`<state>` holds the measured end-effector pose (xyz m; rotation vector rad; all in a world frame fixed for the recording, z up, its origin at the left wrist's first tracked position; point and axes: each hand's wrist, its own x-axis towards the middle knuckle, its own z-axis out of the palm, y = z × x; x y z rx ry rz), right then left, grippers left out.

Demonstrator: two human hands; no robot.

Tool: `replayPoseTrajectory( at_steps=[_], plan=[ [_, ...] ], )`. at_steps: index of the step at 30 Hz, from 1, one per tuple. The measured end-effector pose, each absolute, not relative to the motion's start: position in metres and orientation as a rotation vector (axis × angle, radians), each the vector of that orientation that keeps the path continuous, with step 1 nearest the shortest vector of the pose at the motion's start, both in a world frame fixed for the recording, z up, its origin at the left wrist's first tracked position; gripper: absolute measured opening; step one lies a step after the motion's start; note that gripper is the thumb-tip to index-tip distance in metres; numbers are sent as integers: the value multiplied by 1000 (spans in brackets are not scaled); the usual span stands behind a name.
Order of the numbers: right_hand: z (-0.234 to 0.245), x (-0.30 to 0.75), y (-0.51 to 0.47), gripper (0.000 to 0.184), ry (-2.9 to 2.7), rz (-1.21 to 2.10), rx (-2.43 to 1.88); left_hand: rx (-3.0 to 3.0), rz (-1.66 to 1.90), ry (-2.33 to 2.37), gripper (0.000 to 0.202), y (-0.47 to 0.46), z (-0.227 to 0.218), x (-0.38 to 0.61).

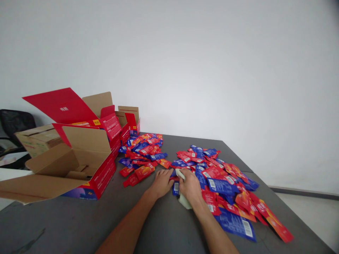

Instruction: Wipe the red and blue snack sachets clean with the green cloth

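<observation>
Cloth (185,201), pale and bunched, sits in the curled grip of the right hand (190,185), one end poking out above the fingers and the other hanging below the palm onto the table (159,229). Wiping a packet looks like the step in hand, though the cloth's contact with the foil is hidden by the fingers. Left hand (161,183) is set just beside, fingers bent and reaching toward the same spot; whether its grip pinches a packet's edge or only presses it down, I cannot tell. Blue packet (175,192) with a pale label shows in the narrow gap between the two grips, close to the cloth, its upper part lost among fingers and other packets. The next move seems to call for a steady left grip while the right keeps the cloth flat and off the neighbouring foil. Right heap (219,185) begins just beside the right grip and spreads away to its right; left heap (145,150) lies beyond the left grip. Open box (104,174) stands farther left of both.
</observation>
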<state>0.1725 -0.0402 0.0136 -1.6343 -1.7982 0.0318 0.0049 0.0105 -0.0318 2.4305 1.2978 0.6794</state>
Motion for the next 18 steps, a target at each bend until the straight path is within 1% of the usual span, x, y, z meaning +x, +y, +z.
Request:
replayPoseTrajectory(
  at_steps=[4, 6, 8, 10, 14, 18],
  plan=[
    [12, 172, -40, 29, -1795, 28, -1625, 2460, 710, 1452, 36, 9, -26, 4],
    [12, 173, -40, 29, -1786, 25, -1619, 2342, 854, 1359, 25, 10, -26, 3],
    [12, 173, -39, 29, -1778, 25, -1608, 2082, 1039, 1187, 17, 15, -27, 1],
    [14, 173, -39, 29, -1771, 30, -1589, 1830, 1150, 1071, 21, 21, -28, -3],
    [15, 170, -38, 31, -1756, 30, -1497, 1551, 1238, 1082, 31, 34, -33, -10],
    [12, 165, -38, 35, -1740, -11, -1370, 1290, 1212, 967, 28, 28, -32, -8]
  ],
)
